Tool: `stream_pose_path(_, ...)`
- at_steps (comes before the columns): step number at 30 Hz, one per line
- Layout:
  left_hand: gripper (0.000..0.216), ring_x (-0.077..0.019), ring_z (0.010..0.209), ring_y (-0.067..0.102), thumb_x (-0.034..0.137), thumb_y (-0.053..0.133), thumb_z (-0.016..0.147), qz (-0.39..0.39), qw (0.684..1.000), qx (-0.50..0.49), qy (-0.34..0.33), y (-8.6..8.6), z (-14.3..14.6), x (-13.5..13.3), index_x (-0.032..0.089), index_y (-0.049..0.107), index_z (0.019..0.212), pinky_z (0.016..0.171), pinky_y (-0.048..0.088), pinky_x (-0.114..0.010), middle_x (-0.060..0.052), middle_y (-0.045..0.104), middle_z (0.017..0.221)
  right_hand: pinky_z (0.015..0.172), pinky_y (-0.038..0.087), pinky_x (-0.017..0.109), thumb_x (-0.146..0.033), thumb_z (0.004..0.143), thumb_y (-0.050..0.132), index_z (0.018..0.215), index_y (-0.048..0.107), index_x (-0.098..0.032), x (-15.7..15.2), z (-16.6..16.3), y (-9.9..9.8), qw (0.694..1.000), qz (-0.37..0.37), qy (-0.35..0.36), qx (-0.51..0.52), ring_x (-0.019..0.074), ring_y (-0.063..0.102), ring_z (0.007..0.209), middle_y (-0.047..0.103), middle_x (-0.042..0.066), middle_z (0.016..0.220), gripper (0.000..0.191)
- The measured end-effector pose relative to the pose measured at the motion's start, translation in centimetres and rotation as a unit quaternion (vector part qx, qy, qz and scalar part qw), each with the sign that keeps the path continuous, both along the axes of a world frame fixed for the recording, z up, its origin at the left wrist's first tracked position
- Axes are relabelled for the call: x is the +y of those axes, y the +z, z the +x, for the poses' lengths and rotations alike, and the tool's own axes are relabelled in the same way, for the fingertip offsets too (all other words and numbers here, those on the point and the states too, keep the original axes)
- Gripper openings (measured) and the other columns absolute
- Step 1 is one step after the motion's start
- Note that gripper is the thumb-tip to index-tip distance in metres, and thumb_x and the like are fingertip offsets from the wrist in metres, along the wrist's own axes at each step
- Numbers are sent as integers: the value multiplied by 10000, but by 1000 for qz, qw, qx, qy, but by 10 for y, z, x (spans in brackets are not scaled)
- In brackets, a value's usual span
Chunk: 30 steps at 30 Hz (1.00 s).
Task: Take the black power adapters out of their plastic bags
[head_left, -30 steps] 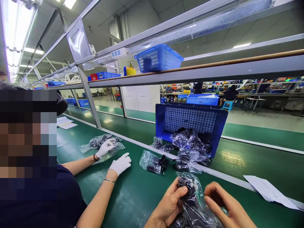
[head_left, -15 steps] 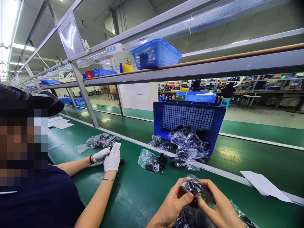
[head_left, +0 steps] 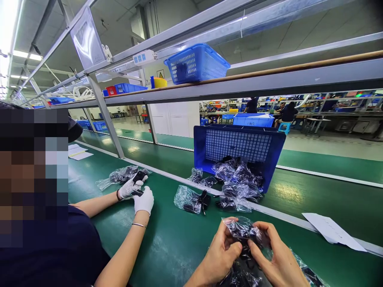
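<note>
At the bottom centre of the frame, a clear plastic bag [head_left: 243,231] with a dark part inside is pinched between the left hand [head_left: 223,251] and the right hand [head_left: 273,255] — fingers closed on its top. Above it a tipped blue crate [head_left: 239,147] spills similar bags [head_left: 239,187] onto the green belt [head_left: 167,235]; at left, a co-worker's white-gloved hands [head_left: 139,193] are clasped on a black part.

I see a green workbench [head_left: 167,243] under a steel shelf rail [head_left: 239,85], ceiling strip lights [head_left: 20,54], and a pale factory floor [head_left: 329,149] beyond.
</note>
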State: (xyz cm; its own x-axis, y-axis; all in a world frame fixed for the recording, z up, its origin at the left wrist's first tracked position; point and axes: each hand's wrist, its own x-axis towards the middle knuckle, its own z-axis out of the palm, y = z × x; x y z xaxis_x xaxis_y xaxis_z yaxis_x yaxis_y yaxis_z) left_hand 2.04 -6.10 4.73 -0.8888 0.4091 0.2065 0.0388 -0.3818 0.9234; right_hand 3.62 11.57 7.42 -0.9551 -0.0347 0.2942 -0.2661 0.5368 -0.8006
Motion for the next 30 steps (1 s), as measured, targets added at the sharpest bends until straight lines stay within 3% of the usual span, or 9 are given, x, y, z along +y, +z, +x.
stream_pose_path(6, 652, -234, 1174, 547, 294, 757, 777, 43, 997, -36, -48, 7, 0, -10, 202, 486, 1363, 1007, 393, -352, -97, 588, 1297, 851, 501, 302, -598, 935, 473, 1218, 448, -264, -7, 11, 12, 998, -58, -15, -31, 208, 637, 1045, 632, 38, 1175, 438)
stream_pose_path(23, 775, -228, 1260, 503, 240, 804, 728, 94, 986, -31, -136, 15, 3, -17, 257, 453, 1419, 1049, 350, -342, -81, 545, 1349, 883, 556, 208, -531, 996, 466, 1299, 391, -306, 16, 6, -11, 998, 49, 41, 11, 150, 642, 1078, 605, 38, 1236, 385)
stream_pose_path(30, 852, -247, 1244, 523, 292, 828, 716, 85, 988, -25, -127, 11, 2, -17, 247, 392, 1446, 1026, 393, -347, -99, 543, 1346, 996, 524, 280, -477, 1012, 404, 1351, 338, -279, 14, 3, -2, 996, 49, 70, 3, 186, 585, 1206, 533, 90, 1349, 398)
